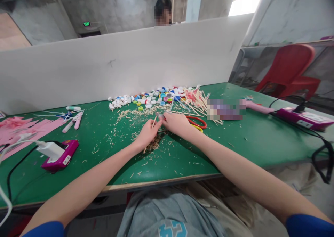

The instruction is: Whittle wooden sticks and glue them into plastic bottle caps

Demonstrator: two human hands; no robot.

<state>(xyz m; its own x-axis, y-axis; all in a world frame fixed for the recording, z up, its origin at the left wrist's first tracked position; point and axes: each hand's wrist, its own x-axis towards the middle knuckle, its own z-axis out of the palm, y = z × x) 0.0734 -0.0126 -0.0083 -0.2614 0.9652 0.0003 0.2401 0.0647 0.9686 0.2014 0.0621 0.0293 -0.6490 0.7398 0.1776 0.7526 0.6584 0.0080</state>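
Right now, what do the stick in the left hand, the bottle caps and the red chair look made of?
Stick: likely bare wood; pale, matt.
Bottle caps: probably moulded plastic; smooth, bright solid colours.
Red chair: likely plastic; smooth, evenly coloured, curved back.

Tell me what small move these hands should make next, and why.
Perhaps a light shaving stroke along the thin pale wooden stick: the left hand grips it, the right hand sits close beside, and pale wood shavings litter the green tabletop.
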